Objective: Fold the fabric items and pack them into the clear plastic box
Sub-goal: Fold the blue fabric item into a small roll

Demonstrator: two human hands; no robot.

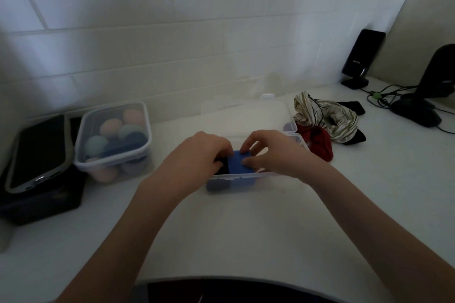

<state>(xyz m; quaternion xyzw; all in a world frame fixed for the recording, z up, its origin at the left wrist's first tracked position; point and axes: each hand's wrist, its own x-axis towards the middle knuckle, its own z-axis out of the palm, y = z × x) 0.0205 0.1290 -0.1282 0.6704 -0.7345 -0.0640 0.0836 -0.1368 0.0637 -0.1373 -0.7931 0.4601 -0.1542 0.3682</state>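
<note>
Both hands are in the clear plastic box (246, 176) at the counter's (221, 229) middle: left hand (204, 152) and right hand (268, 152) pinch a folded blue fabric (240, 163) beside something dark. Biggest risk is it springing unfolded on release (the box looks tight), and the striped fabric (327, 115) and red fabric (317, 142) at the right aren't packed yet.

left hand (199, 152): reaches in from 7 o'clock, knuckles up, fingers curled down, pinching the blue cloth (237, 161) | right hand (273, 152): comes from 5 o'clock, fingers bent, fingertips gripping the same cloth | forearms bare, converging toward 12 o'clock
</note>
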